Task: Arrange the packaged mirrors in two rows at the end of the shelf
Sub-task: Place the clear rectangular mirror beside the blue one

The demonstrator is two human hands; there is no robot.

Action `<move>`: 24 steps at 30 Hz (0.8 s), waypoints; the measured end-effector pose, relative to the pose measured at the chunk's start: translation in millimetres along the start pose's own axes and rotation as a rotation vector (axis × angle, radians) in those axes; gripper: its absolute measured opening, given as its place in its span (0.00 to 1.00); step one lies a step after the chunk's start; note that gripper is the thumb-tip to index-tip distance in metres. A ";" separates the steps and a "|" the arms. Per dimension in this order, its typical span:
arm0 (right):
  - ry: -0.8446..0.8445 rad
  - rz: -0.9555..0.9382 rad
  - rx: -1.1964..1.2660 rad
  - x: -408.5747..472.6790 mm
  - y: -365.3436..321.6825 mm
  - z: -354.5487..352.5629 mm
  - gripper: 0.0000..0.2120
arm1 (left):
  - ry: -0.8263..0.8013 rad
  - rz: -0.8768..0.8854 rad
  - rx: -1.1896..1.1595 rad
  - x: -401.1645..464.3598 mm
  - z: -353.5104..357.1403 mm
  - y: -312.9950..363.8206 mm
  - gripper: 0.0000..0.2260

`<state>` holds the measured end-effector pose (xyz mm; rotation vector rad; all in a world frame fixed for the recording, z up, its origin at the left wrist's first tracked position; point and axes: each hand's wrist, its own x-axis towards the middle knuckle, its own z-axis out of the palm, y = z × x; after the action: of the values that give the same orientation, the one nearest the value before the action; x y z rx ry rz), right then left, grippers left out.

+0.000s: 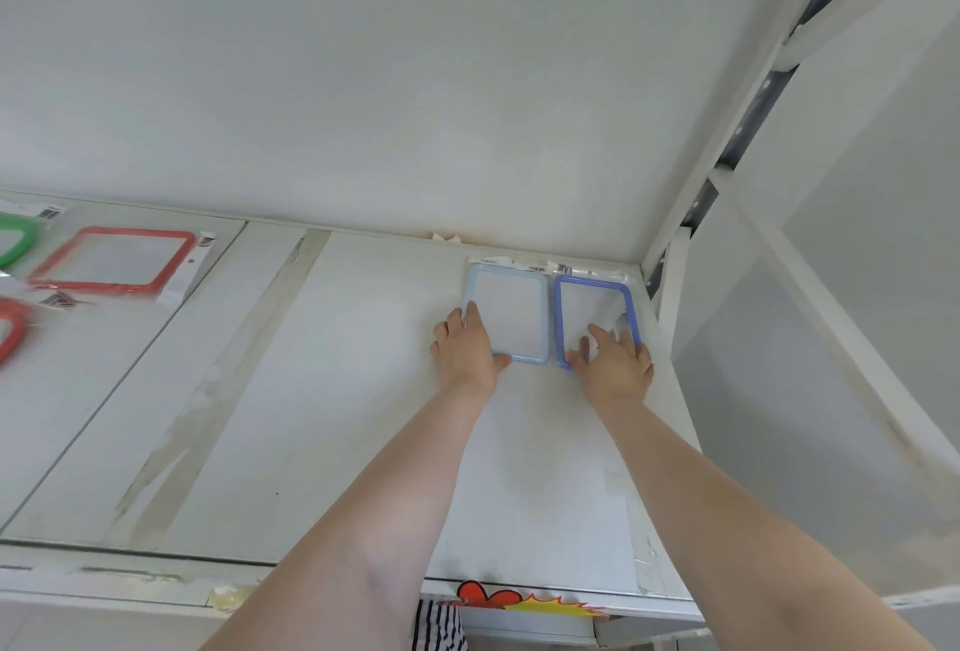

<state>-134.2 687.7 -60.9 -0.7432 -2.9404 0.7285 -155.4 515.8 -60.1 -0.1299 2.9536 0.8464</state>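
So the white shelf (pixel 322 390) takes up most of the view, a big flat board with strips of old tape across it and a back wall running to the right-hand corner post, and both arms reach in from the bottom toward that far right corner. That corner is where the arranging goes on: two packaged mirrors lie flat side by side, touching or as good as, tucked against the back wall, which I'd guess is the start of the first row at the end of the shelf. The light blue mirror (pixel 508 313) is on the left and the darker blue mirror (pixel 596 320) sits right up by the corner. The left hand (pixel 465 346) rests on the near-left corner of the light blue one, fingers flat along its edge and thumb hooked at the bottom, more a nudge than a grab. The right hand (pixel 615 364) lies spread and open on the near edge of the darker one, pressing, not clamped. Looks like squaring them up to me. Way over on the left, well apart, wait a red mirror (pixel 117 259), a green one (pixel 15 239) and another red one (pixel 10 333), both cut off by the frame edge. Each sits in a clear plastic sleeve with a barcode label, one mirror per sleeve as far as I can tell.
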 end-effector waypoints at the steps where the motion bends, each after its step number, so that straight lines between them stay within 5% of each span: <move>1: 0.012 -0.006 0.011 -0.9 -0.9 -2.0 0.24 | -0.006 -0.002 -0.001 -2.0 -2.3 0.7 0.39; 10: -0.105 -0.147 0.075 -52.7 -35.1 -31.7 0.20 | -0.056 0.023 0.086 -55.4 -65.3 -9.7 0.26; 24: -0.352 -0.539 -0.098 -181.7 -137.0 -8.6 0.21 | -0.061 -0.140 0.200 -148.6 -172.9 -115.5 0.25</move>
<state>-32.8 502.5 24.2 0.2150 -3.2602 0.7208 -3.2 335.7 38.5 -0.2903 2.9093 0.5251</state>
